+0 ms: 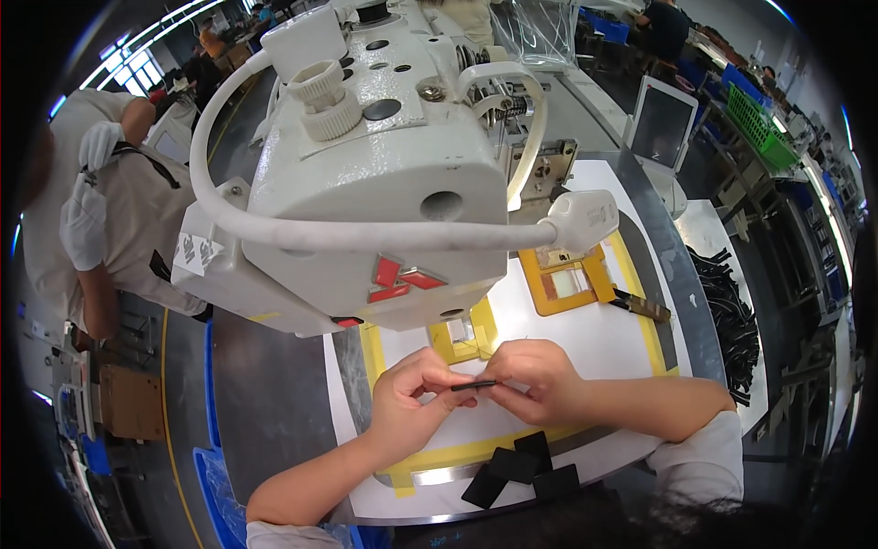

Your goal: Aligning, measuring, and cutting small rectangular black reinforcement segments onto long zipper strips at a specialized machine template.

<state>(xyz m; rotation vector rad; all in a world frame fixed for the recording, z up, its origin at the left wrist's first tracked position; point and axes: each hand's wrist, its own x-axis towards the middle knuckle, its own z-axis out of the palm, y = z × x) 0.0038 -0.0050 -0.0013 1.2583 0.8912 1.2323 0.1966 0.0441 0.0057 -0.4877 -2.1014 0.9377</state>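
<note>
Between my fingertips is a small thin black flat piece (473,385), seen nearly edge-on. My left hand (413,403) pinches its left end, and my right hand (538,380) pinches the right end. Both hands are above the white work surface, just in front of a large white sewing machine (366,174). Behind my hands, a yellow clamp plate (485,325) with a small window lies under the machine head. Several black flat rectangular pieces (514,465) lie overlapping near the front edge, below my right hand.
A yellow-orange frame template (560,285) lies to the right, beside a dark-handled tool (643,306). Many black strips (727,311) are heaped farther right. A control screen (660,123) stands behind. At the left, another person wears white gloves (84,220). A blue bin (212,494) sits low left.
</note>
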